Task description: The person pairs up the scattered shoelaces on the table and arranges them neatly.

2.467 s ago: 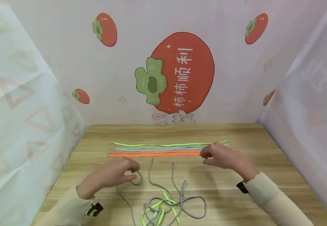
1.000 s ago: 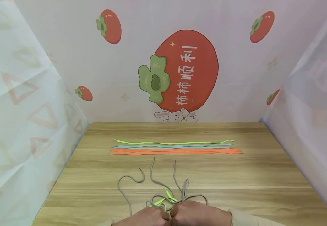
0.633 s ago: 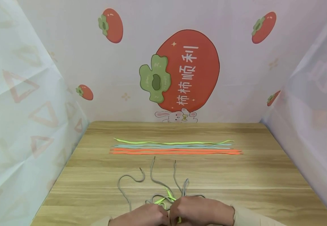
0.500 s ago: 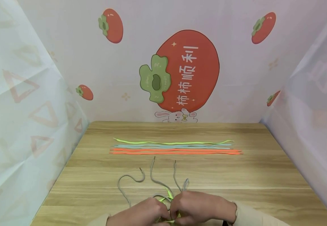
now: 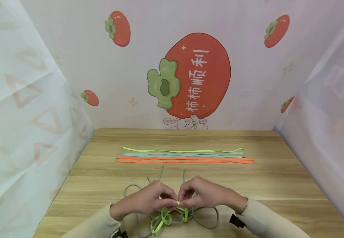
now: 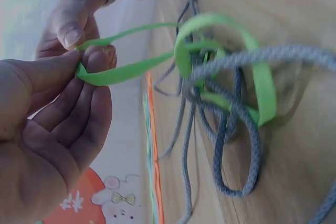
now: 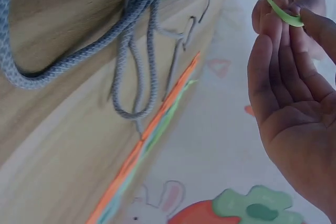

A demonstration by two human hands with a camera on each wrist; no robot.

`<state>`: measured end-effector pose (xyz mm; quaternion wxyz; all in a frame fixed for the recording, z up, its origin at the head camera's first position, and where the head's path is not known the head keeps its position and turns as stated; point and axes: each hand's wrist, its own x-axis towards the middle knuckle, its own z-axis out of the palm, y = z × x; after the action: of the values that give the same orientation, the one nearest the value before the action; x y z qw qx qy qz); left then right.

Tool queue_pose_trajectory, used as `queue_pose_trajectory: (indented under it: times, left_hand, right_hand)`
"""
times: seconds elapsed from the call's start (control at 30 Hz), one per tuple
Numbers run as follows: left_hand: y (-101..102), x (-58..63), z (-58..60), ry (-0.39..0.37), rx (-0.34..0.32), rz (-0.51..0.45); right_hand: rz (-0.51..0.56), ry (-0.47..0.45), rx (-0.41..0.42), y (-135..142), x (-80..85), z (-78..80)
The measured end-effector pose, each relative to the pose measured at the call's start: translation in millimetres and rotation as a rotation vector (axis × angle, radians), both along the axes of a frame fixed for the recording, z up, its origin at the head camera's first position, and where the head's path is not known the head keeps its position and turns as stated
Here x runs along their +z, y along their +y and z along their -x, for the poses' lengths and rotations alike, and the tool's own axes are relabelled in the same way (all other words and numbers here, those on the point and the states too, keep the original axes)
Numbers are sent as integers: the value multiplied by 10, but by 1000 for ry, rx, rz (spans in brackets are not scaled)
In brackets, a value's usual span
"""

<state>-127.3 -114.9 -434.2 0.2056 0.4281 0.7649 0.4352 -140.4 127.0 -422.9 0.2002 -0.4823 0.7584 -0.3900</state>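
A loop of a flat lime-green shoelace [image 6: 128,70] is raised out of the tangle, pinched by both hands side by side. My left hand [image 5: 148,199] holds the loop between thumb and fingertips. Close against it, the right hand [image 5: 209,195] pinches the same lace; in the right wrist view, the lace bends at its thumb tip. Round grey shoelaces [image 5: 217,218] lie tangled with the green lace below the hands, partly hidden by them. In the left wrist view, grey cord [image 6: 255,158] and green curls wind round one another.
Across the back of the wooden tabletop [image 5: 106,185] lie straightened laces: one lime-green [image 5: 148,149], light blue ones [image 5: 139,154] and orange ones [image 5: 166,161]. Behind stands a printed backdrop [image 5: 243,92], with pale sheets on both sides.
From wide apart, both hands have come together over the tangle near the front edge. They have taken hold of the green lace and lifted it forward and up, pulling tangle with it.
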Motion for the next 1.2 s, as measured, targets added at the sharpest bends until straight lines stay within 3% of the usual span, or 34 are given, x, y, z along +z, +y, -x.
queue_pose_trajectory:
  times: [0.1,0.2,0.37,0.67,0.97,1.2]
  left_hand:
    - [-10,-56,121,-91,-4,-18]
    - [-22,-111,218,-154,-16,-32]
    - [-74,-157,344,-163,-33,-12]
    - [-268,-227,496,-194,-18,-31]
    - [-462,-232,528,-158,3,-30]
    - [-561,-254,533,-185,30,-36]
  right_hand:
    - [30,-131,-14,9,-79,113]
    - [35,-190,-5,36,-149,219]
    - [-7,-225,-12,98,-218,357]
    - [-21,-234,-20,211,-263,435]
    - [-21,-236,-72,424,-243,461]
    - [-57,-197,-133,658,-215,507]
